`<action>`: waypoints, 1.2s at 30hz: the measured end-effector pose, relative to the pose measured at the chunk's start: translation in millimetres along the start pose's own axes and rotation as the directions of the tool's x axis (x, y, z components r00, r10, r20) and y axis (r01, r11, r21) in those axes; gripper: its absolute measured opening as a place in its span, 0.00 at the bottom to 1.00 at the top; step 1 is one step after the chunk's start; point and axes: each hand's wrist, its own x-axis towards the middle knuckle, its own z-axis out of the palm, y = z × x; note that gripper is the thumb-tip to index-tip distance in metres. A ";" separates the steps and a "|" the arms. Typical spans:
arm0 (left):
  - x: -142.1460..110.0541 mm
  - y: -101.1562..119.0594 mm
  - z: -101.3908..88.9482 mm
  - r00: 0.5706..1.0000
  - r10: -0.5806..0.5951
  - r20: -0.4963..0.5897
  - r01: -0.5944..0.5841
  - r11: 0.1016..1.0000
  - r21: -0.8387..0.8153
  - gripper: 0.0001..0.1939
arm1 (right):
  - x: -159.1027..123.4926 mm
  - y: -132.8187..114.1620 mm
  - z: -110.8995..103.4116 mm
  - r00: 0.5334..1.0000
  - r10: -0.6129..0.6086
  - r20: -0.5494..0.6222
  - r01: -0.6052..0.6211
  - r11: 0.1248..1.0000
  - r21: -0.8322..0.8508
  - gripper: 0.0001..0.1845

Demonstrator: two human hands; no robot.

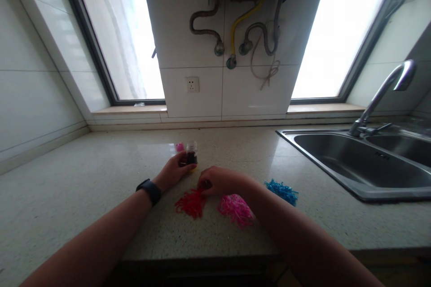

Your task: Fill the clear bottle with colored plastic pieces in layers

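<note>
Closest to me on the speckled counter [101,179] there's a heap of pink strands [235,210], its right side tucked up against my view of the right forearm. Just left of it sits the red pile [190,204], and my right hand [218,180] is at that pile's far right edge, fingers curled down into it. Whether they're pinching any strands I honestly can't tell from this end (it's dim and kinda blurry there). Off to the right, past the forearm, is the blue pile [282,192].

A bit farther out, my left hand [173,170], dark watch [150,191] on the wrist, has thumb and fingers wrapped around a small clear jar [191,152] with dark stuff inside and some yellow at its base. Just behind that, to the left, is a little pink object [179,147].

Over on the right there's a steel sink [336,157] with a faucet [380,92], and on the back wall an outlet [192,84] below a yellow hose [235,27].
</note>
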 end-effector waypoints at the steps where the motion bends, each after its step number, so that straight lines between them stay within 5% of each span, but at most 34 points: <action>1: -0.2 0.4 0.0 1.000 0.000 -0.002 0.000 1.000 0.008 0.20 | 0.4 1.5 0.8 1.000 -0.001 -0.010 0.001 1.000 0.001 0.09; 8: -2.0 3.3 0.4 1.000 0.009 -0.012 -0.008 0.998 0.062 0.21 | -3.5 10.7 -4.8 0.975 0.001 -0.223 0.014 0.998 0.068 0.06; 16: -5.7 12.3 1.1 0.999 0.013 -0.038 -0.008 0.992 0.123 0.22 | -9.9 18.4 -18.5 0.849 0.191 -0.492 -0.021 0.943 0.331 0.09; 36: -8.6 8.2 2.4 0.976 0.207 -0.067 -0.165 0.905 0.392 0.23 | -12.6 33.1 -29.1 0.651 0.270 -0.709 0.003 0.934 0.358 0.11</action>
